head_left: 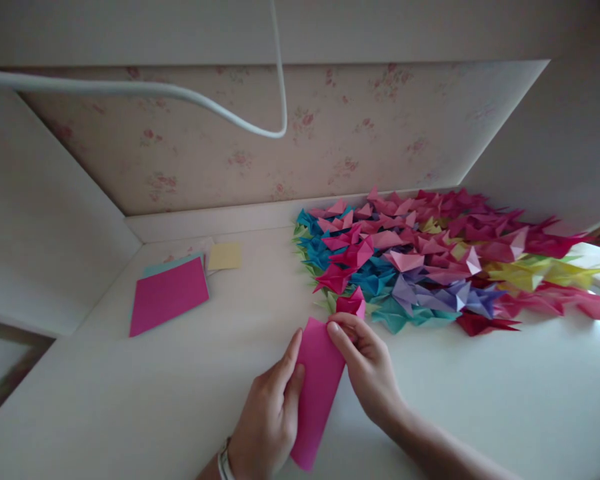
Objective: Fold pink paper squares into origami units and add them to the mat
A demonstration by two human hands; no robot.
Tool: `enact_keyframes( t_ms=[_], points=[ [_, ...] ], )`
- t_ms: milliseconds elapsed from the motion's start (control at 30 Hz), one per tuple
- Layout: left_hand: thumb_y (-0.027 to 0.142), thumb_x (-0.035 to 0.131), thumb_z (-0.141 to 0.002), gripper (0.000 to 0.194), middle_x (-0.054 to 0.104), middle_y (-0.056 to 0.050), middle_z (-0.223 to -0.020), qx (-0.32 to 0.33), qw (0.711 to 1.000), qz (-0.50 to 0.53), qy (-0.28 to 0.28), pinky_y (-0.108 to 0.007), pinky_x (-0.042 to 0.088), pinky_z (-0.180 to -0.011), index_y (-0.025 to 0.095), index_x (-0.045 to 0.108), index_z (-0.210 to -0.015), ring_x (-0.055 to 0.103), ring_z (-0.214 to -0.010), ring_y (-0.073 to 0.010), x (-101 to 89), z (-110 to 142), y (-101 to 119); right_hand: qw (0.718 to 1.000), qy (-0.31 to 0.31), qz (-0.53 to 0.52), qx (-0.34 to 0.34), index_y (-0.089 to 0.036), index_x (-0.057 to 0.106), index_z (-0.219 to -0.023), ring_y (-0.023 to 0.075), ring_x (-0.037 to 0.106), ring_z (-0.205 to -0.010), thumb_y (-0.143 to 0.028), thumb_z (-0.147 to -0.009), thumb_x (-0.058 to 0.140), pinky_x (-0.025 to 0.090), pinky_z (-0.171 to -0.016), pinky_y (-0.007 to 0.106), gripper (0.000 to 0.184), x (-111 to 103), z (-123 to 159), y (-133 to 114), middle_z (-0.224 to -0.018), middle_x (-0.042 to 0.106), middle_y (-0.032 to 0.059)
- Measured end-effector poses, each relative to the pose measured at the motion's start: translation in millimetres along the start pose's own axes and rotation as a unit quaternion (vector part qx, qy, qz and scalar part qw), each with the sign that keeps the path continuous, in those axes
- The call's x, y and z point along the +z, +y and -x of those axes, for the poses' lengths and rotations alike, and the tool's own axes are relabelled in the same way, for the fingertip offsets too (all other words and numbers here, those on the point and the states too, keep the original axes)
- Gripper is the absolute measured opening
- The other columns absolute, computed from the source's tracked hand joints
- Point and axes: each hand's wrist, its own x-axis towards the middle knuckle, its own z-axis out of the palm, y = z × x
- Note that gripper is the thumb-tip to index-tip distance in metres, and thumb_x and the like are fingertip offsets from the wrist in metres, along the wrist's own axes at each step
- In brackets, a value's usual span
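A pink sheet of origami paper [320, 393], folded over into a long narrow shape, is held between both hands. My left hand [273, 407] grips its left edge, with the thumb lying along the paper. At the upper right corner, my right hand [363, 360] pinches the paper between thumb and fingers. Just beyond that corner stands a dark pink folded paper piece [351, 303], at the near edge of a large heap of folded paper figures [405, 260] in pink, blue, purple, green, yellow and red.
Left on the white table [180, 400] lies a stack of square paper [170, 297], magenta on top, beside a small yellow pad [225, 255]. A white cable [205, 103] hangs across the upper view. Behind is a floral wall panel [305, 160], with a side panel [45, 200] at left.
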Motion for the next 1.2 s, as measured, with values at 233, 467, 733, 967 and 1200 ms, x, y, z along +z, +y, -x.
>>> enact_keyframes(
  t_ms=[233, 467, 733, 967, 1200],
  points=[
    [0.018, 0.036, -0.103, 0.048, 0.053, -0.011, -0.146, 0.014, 0.999, -0.033, 0.006, -0.032, 0.044, -0.109, 0.015, 0.036, -0.151, 0.054, -0.131, -0.0197, -1.6, 1.1, -6.5, 0.999, 0.011, -0.043, 0.003, -0.017, 0.069, -0.092, 0.0115, 0.048, -0.056, -0.049, -0.081, 0.073, 0.035, -0.048, 0.021, 0.034, -1.5, -9.8, -1.2, -0.065, 0.060, -0.0011],
    [0.022, 0.037, -0.103, 0.047, 0.051, -0.011, -0.147, -0.015, 1.000, -0.015, 0.015, -0.031, 0.044, -0.109, 0.015, 0.038, -0.150, 0.051, -0.133, -0.0202, -5.3, -2.1, -5.7, 0.996, -0.012, -0.085, 0.032, -0.020, 0.065, -0.098, 0.0133, 0.057, -0.058, -0.053, -0.082, 0.070, 0.046, -0.054, 0.023, 0.037, -2.4, -9.1, -3.1, -0.069, 0.065, -0.0010],
    [0.019, 0.036, -0.103, 0.047, 0.052, -0.009, -0.148, -0.005, 1.000, -0.019, 0.024, -0.032, 0.042, -0.112, 0.016, 0.037, -0.150, 0.050, -0.135, -0.0192, -3.3, -1.3, -5.7, 0.990, -0.050, -0.093, 0.097, -0.017, 0.070, -0.096, 0.0132, 0.056, -0.060, -0.051, -0.078, 0.075, 0.046, -0.054, 0.022, 0.038, 2.4, -3.7, -1.2, -0.069, 0.064, -0.0002],
    [0.016, 0.037, -0.102, 0.049, 0.055, -0.007, -0.146, 0.013, 0.999, -0.035, 0.028, -0.032, 0.043, -0.110, 0.021, 0.036, -0.151, 0.053, -0.132, -0.0190, -1.6, -0.9, -11.6, 0.998, -0.024, -0.035, 0.053, -0.019, 0.072, -0.101, 0.0155, 0.055, -0.062, -0.056, -0.084, 0.066, 0.047, -0.055, 0.025, 0.041, -3.4, -4.9, 10.7, -0.073, 0.064, 0.0016],
    [0.015, 0.036, -0.102, 0.051, 0.057, -0.008, -0.144, 0.019, 0.998, -0.044, 0.026, -0.030, 0.044, -0.109, 0.020, 0.031, -0.153, 0.055, -0.131, -0.0186, -4.4, -2.0, -10.6, 0.983, -0.103, -0.087, 0.124, -0.016, 0.069, -0.082, 0.0128, 0.054, -0.058, -0.055, -0.081, 0.071, 0.048, -0.056, 0.024, 0.039, 3.4, -1.5, -1.0, -0.066, 0.061, -0.0004]
  ],
)
